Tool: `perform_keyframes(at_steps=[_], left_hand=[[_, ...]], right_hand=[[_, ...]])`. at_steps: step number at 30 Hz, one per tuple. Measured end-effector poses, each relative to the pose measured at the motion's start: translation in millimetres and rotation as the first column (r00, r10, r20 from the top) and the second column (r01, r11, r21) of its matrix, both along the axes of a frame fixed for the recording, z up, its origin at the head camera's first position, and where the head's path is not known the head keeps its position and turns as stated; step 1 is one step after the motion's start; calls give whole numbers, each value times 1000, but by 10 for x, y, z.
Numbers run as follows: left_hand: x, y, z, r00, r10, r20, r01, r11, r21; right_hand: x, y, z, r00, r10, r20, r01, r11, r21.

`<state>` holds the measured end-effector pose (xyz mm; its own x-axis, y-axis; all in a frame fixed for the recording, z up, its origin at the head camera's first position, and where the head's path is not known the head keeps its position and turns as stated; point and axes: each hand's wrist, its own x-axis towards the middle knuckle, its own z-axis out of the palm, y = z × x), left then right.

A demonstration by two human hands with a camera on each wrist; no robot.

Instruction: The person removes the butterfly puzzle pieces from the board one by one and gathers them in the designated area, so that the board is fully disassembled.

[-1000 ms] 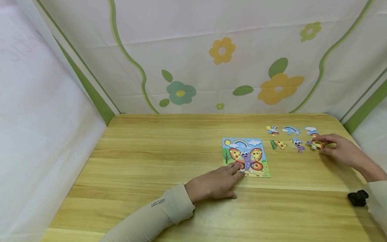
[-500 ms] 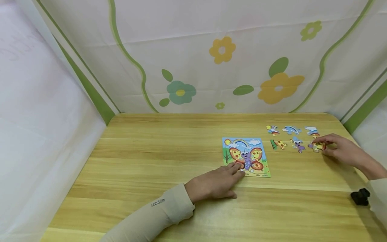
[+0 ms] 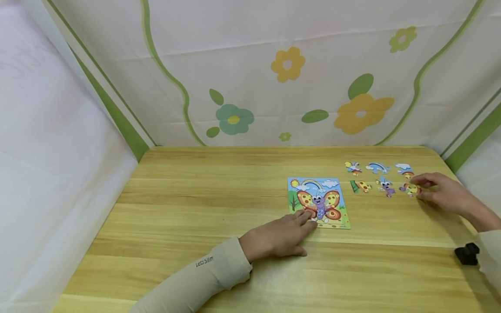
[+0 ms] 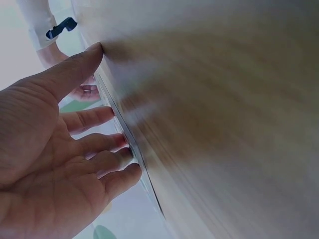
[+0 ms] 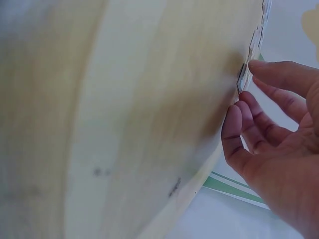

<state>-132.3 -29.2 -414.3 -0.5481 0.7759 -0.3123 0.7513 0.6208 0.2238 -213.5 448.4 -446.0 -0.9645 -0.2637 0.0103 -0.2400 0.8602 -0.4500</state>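
A butterfly puzzle board [image 3: 318,198] lies on the wooden table [image 3: 219,204], right of centre. My left hand [image 3: 297,230] lies flat beside it, its straight fingers resting on the board's lower left corner. The left wrist view shows this left hand [image 4: 94,149] with its fingers stretched against the tabletop. Several loose puzzle pieces [image 3: 377,168] lie in two rows to the right of the board. My right hand [image 3: 420,189] pinches the rightmost piece [image 3: 409,188] of the near row at table level. In the right wrist view the fingertips [image 5: 256,67] close on that thin piece [image 5: 242,79].
A flower-patterned cloth wall [image 3: 289,69] closes off the back and sides of the table. A black strap clip [image 3: 465,254] sits at my right wrist near the table's right edge. Bare wood stretches left of the board.
My right hand has shifted slightly to the right with the piece and brought it down level with the row. My left hand has not moved.
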Motion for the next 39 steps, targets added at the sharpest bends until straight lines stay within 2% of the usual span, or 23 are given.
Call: perform_keyframes(at_steps=[15,33,39], left_hand=[[-9,4,3,1000,1,1,-1,1000,6],[-3,5,12,1000,-1,6,1,1000,-3],[6,-7,14,1000,-3,-3,3,1000,-4]], right_hand=[[-33,55,12,1000,-2,6,2,1000,25],[-33,50,16,998,-24,63,23,1000,20],[-12,-19,69,1000,-31,5,31,999,20]])
